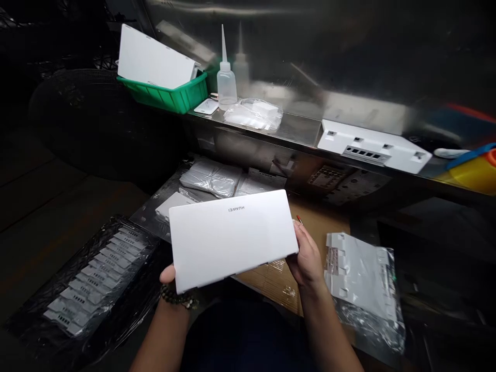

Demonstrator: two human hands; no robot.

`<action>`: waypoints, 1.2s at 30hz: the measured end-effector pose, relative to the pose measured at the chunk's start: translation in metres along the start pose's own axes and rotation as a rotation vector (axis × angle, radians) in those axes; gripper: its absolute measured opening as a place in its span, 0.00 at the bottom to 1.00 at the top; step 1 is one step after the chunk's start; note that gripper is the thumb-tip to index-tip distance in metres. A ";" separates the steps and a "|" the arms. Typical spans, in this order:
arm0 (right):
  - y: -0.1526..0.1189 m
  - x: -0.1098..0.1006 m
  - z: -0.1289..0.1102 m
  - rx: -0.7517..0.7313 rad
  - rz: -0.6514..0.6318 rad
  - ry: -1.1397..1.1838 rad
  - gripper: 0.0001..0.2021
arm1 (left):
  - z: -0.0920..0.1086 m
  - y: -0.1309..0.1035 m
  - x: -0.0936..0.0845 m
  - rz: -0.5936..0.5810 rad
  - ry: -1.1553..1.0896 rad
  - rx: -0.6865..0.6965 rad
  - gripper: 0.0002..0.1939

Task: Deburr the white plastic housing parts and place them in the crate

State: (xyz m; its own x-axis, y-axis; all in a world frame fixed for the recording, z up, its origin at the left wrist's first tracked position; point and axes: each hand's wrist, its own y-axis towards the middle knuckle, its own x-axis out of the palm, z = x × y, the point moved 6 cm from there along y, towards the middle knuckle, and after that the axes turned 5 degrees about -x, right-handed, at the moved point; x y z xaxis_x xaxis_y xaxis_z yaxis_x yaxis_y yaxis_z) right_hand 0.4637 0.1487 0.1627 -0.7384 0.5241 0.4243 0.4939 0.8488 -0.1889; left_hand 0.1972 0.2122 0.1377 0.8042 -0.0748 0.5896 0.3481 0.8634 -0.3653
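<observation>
A white rectangular panel (232, 240) with upside-down HUAWEI lettering near its far edge is held up in front of me, slightly tilted. My right hand (308, 253) grips its right end, fingers partly behind it. At the lower left corner is my left hand (168, 275), with only part of it showing beside the edge; its other fingers are hidden behind the panel. A beaded bracelet circles the left wrist. Below the panel lies brown cardboard (267, 281) on the bench.
Bagged white parts lie at right (360, 274); a row of white pieces (96, 279) rests on black plastic at left. The metal shelf (298, 129) carries a green bin (170, 98), a squeeze bottle (227, 85), a plastic bag (256, 113) and a white housing (372, 144).
</observation>
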 end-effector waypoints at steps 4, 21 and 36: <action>0.001 -0.012 -0.003 -0.085 0.042 -0.109 0.19 | 0.025 -0.007 0.012 0.058 0.104 0.024 0.50; 0.010 -0.015 -0.030 -0.058 -0.084 0.015 0.20 | 0.070 -0.027 0.064 -0.262 0.803 0.479 0.08; 0.009 -0.014 -0.029 -0.240 -0.011 0.105 0.10 | 0.057 -0.025 0.062 -0.164 0.542 0.639 0.50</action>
State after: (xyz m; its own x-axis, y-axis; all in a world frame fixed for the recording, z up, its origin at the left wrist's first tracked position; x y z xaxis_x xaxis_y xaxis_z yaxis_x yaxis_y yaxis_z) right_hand 0.4921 0.1472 0.1812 -0.6989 0.4939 0.5173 0.5898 0.8071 0.0264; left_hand 0.2106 0.2148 0.2244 0.9434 -0.3115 0.1137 0.2729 0.9241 0.2677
